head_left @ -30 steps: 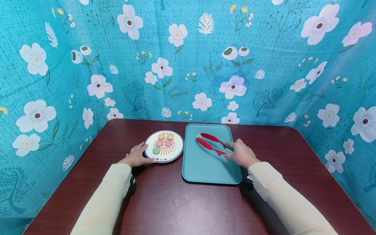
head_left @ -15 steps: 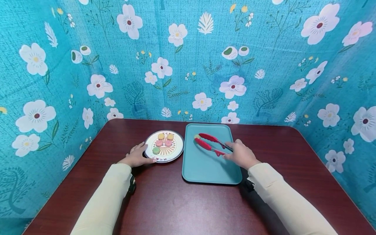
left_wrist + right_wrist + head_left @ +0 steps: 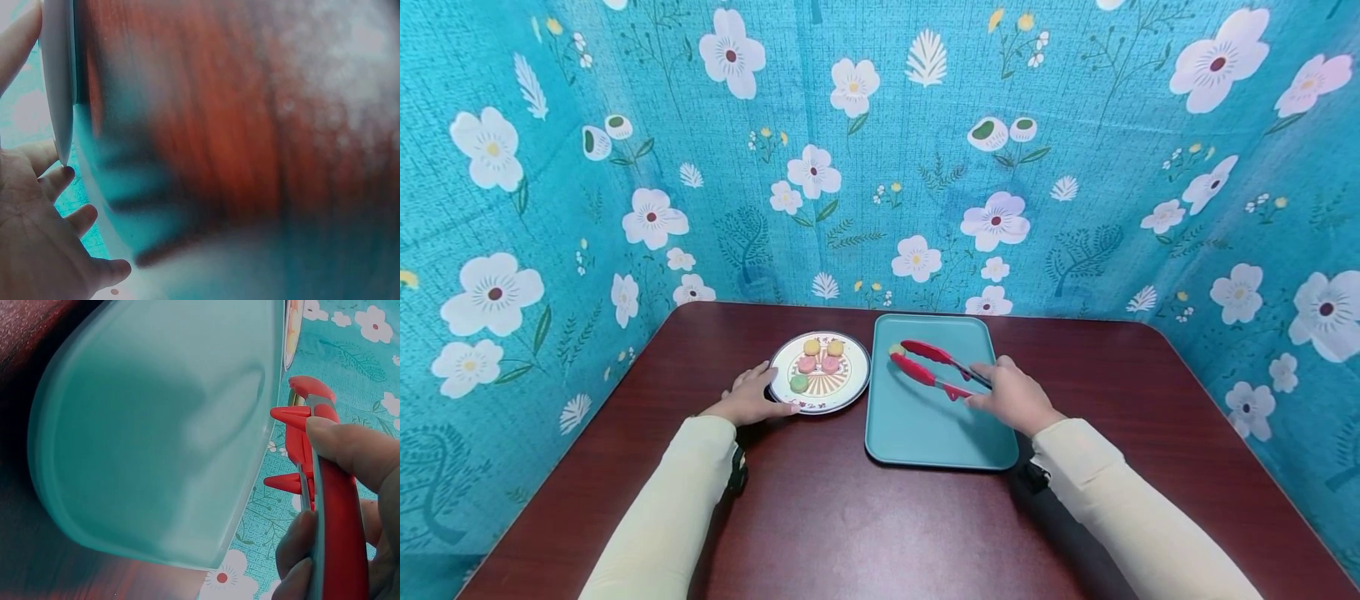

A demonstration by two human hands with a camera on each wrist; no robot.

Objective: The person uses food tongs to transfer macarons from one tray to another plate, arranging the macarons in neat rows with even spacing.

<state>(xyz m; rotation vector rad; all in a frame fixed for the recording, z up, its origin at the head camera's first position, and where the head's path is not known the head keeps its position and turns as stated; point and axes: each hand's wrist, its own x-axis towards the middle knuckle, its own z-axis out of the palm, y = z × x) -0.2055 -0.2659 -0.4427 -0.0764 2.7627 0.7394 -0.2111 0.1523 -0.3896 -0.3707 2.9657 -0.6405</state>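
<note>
My right hand (image 3: 1015, 396) grips a pair of red-tipped tongs (image 3: 936, 354) over the teal tray (image 3: 940, 433). Between the tong tips sits a pale yellow-green macaron (image 3: 896, 350), near the tray's left edge. In the right wrist view, thumb and fingers wrap the red and grey handles (image 3: 340, 531). To the left, my left hand (image 3: 751, 398) holds the rim of a white patterned plate (image 3: 850, 387), thumb at the near side and fingers on the left. On the plate lie two yellow macarons (image 3: 812, 348), two pink ones (image 3: 830, 364) and a green one (image 3: 799, 383).
Plate and tray stand side by side on a dark red-brown table (image 3: 880, 533), almost touching. A blue flowered cloth (image 3: 865, 167) hangs behind and at both sides. The left wrist view is mostly blurred tabletop (image 3: 231, 125).
The tongs with the macaron have moved a little left across the tray, toward the plate, and the right hand has shifted with them. My left hand and the plate stay put.
</note>
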